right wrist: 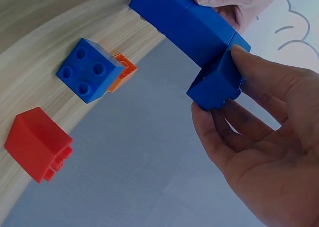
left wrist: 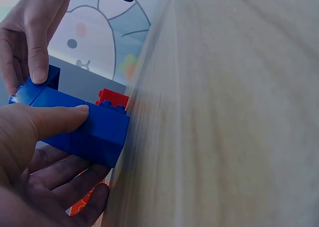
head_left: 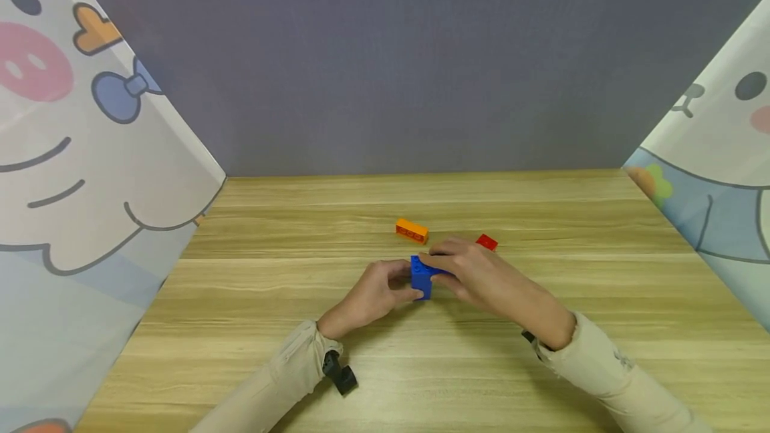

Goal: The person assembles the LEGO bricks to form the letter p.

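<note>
A stack of blue toy building bricks (left wrist: 102,132) stands upright on the table between the two hands. My left hand (head_left: 375,294) grips its lower part, the thumb lying across one face and the fingers behind. On top sits another blue brick (right wrist: 215,82), jutting out sideways over the stack's edge toward the right. My right hand (head_left: 481,274) pinches this top brick between thumb and fingers. Beyond the stack, a loose blue brick (right wrist: 89,70) with studs showing lies on the table; the right hand hides it in the head view.
An orange brick (head_left: 412,231) lies on its side behind the stack, its hollow underside facing forward. To the right rests a red brick (head_left: 486,242), partly covered by the right hand. A grey wall (head_left: 385,65) closes off the wooden table's far edge, with cartoon-printed panels at both sides.
</note>
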`<state>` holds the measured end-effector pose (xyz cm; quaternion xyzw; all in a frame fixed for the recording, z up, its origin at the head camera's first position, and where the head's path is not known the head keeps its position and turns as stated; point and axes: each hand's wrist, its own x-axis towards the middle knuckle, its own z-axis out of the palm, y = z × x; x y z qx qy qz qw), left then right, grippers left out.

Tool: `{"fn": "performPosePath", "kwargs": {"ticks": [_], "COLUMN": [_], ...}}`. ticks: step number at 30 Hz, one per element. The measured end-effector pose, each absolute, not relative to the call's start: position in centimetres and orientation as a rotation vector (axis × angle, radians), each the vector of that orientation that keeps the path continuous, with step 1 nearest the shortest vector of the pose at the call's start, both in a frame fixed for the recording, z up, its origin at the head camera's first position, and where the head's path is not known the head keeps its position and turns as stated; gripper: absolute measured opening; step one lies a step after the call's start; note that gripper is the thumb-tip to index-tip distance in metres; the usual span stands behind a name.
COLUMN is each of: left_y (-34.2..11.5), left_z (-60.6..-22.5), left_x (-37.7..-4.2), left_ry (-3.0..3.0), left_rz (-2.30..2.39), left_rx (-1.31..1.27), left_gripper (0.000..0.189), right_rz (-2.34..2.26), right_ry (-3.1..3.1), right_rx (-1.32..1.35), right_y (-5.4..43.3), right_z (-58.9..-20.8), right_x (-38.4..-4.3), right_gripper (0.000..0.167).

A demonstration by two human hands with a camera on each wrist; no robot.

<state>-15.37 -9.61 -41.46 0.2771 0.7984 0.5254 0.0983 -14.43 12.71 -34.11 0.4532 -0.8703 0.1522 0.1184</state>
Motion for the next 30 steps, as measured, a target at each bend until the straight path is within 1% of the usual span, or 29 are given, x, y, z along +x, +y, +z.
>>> {"fn": "performPosePath", "kwargs": {"ticks": [12,18,21,25,30], "left_y": [-9.6,-9.4,-9.4,-9.4,-9.5], "left_z": [-41.4,-41.2,-40.7,-40.2,-40.2], "left_x": [-15.3,-15.2,-15.1,-15.0,-15.1], "left_ry": [2.380,2.397,2.435,2.513,2.503], "left_rz": [1.538,1.548,1.568,1.584,1.618], "left_rx": [0.862,0.818,0.813,0.831,0.833], "left_gripper": [0.033,0.030,0.031,0.033,0.032], "right_rz": [0.508,0.488,0.507,0.512,0.502], "right_ry": [-2.562,-2.572,-2.569,-2.572,-2.577], "right_rx": [1.322,1.328,1.329,1.327,1.324], "right_y": [12.8,12.8,12.8,12.7,12.6], "right_z": [-34.1,-34.1,-34.0,-34.1,-34.2], "right_x": [-14.6,-14.6,-14.7,-14.9,-14.9], "right_gripper": [0.036,0.037,0.036,0.033,0.030]}}
